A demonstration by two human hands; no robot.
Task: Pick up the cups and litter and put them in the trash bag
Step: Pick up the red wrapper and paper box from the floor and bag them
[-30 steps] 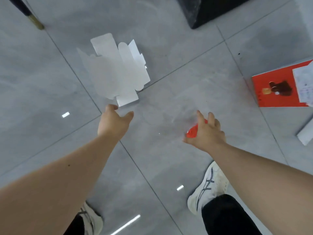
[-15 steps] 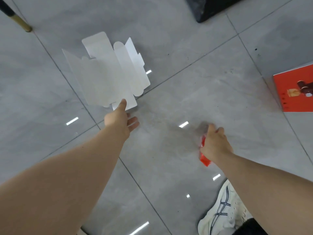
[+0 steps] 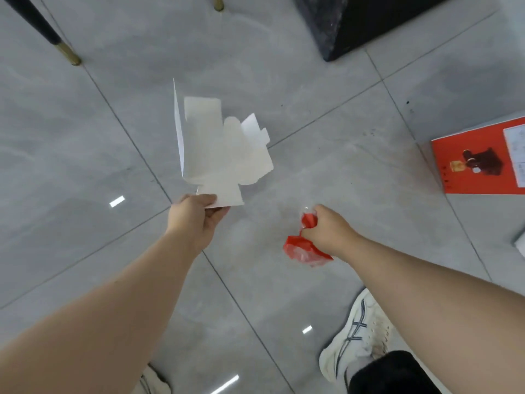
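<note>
My left hand [image 3: 196, 217] pinches the lower tab of a flattened white cardboard box [image 3: 221, 155], which hangs lifted off the grey tiled floor with one flap folded upward. My right hand [image 3: 326, 228] is closed around a crumpled red plastic bag [image 3: 304, 248]; the bag's body droops below my fist and a small red part sticks out above it. No cup is in view.
A red box with a printed picture [image 3: 480, 160] lies on the floor at the right edge, with a white object [image 3: 521, 245] below it. A black block [image 3: 369, 21] stands at the top right. Two black chair legs with gold tips [image 3: 54, 41] are at the top left. My white shoe [image 3: 358, 336] is at the bottom right.
My left hand reached the white cardboard, took hold of its lower tab and lifted it off the floor. My right hand stayed closed on the red bag, which now hangs lower.
</note>
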